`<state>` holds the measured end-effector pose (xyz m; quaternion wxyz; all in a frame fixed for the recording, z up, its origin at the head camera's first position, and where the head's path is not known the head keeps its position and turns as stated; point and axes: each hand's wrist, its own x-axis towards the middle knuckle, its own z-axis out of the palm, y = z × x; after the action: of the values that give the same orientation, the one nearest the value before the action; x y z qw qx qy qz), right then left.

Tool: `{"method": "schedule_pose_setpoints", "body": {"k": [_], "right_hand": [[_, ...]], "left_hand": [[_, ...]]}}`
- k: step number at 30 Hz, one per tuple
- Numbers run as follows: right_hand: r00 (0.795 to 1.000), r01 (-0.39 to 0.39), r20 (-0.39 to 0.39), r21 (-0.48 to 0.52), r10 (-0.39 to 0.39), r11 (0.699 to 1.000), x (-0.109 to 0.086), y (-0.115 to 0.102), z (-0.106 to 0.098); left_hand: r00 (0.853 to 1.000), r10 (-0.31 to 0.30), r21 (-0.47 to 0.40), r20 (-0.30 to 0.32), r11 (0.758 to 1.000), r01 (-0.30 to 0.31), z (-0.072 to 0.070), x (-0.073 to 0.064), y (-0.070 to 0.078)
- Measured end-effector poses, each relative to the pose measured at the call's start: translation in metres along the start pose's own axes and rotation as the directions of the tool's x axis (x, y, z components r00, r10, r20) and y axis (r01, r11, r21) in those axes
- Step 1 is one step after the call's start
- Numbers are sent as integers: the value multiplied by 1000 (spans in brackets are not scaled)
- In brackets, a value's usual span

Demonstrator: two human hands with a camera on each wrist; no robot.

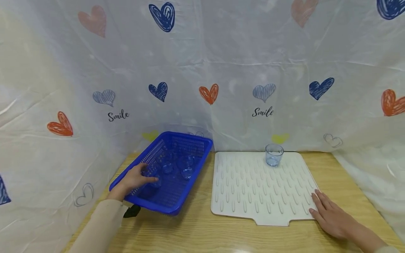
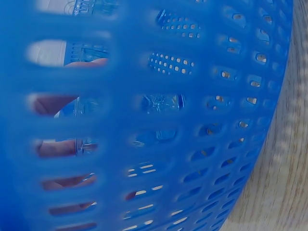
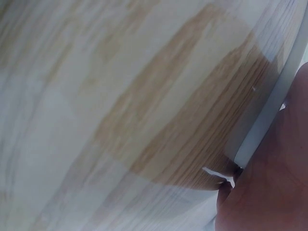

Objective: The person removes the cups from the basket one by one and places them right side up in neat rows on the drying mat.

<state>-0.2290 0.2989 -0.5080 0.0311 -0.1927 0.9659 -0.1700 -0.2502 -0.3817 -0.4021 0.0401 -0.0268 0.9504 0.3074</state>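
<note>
My left hand (image 1: 136, 178) reaches over the left rim of a blue perforated plastic basket (image 1: 180, 202), its thumb and fingers around a clear drinking glass (image 1: 155, 182) inside. The basket's wall hides part of that grip in the left wrist view, where fingers (image 2: 55, 148) and glass show through the slots. More clear glasses (image 1: 187, 171) lie farther in the basket. My right hand (image 1: 335, 216) lies flat with fingers extended, touching the right edge of a white ridged draining tray (image 1: 253, 186). Upright at the tray's back stands another clear glass (image 1: 274, 155).
Both basket and tray sit on a light wood-grain table (image 1: 196, 232). A small dark object (image 1: 132, 211) shows under the basket's near left corner. Behind and at the sides hangs a white sheet (image 1: 190, 45) printed with hearts.
</note>
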Motion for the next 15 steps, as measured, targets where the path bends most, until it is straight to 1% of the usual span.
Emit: {"method": "schedule_pose_setpoints", "body": {"k": [3, 9, 12, 15], "right_hand": [[1000, 5, 3, 1, -5, 1000, 1, 0, 0], [1000, 9, 4, 12, -9, 1000, 1, 2, 3], [1000, 17, -7, 6, -17, 1000, 1, 4, 4], [999, 27, -18, -21, -27, 999, 1, 3, 2]], "left_hand": [[1000, -10, 8, 2, 1000, 10, 0, -1, -1], [1000, -1, 0, 3, 1000, 1, 0, 0, -1], [1000, 4, -5, 1, 1000, -4, 0, 0, 0], [1000, 3, -3, -1, 1000, -3, 0, 0, 1]]}}
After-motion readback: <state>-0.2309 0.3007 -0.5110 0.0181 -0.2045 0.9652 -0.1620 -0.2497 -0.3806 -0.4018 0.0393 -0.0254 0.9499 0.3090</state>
